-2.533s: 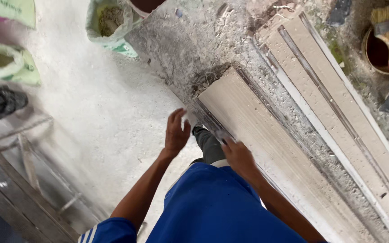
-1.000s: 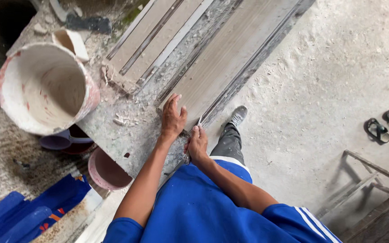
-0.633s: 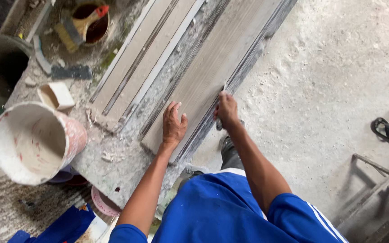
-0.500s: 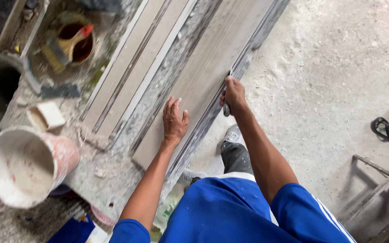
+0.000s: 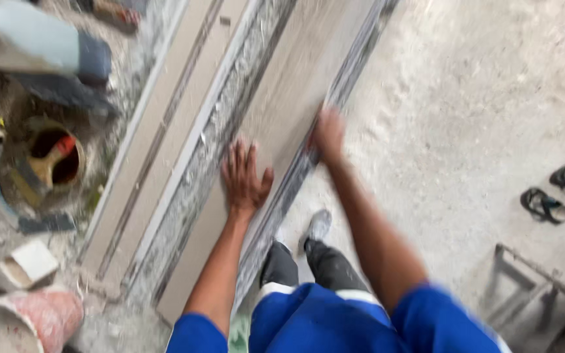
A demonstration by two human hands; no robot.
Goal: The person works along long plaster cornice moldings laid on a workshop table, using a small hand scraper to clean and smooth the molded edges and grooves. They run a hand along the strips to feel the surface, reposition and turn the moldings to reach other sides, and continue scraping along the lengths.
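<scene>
A long beige tile (image 5: 282, 124) lies on a grey mortar bed (image 5: 210, 163), running from lower left to upper right. My left hand (image 5: 244, 176) rests flat on the tile's surface with its fingers spread. My right hand (image 5: 327, 134) sits at the tile's right edge, fingers curled over that edge; the hand is blurred. Two more long beige tiles (image 5: 165, 111) lie parallel to the left.
A pink bucket (image 5: 21, 320) stands at the lower left, a small pot with a red-handled tool (image 5: 50, 157) to the left. A pair of dark sandals (image 5: 557, 193) lies on the dusty floor at right, near a metal frame (image 5: 531, 287). My shoe (image 5: 318, 225) is beside the tile.
Both hands have slid further up along the tile, the left staying flat on it and the right following its edge. The view has moved closer, and the buckets have shifted toward the lower left.
</scene>
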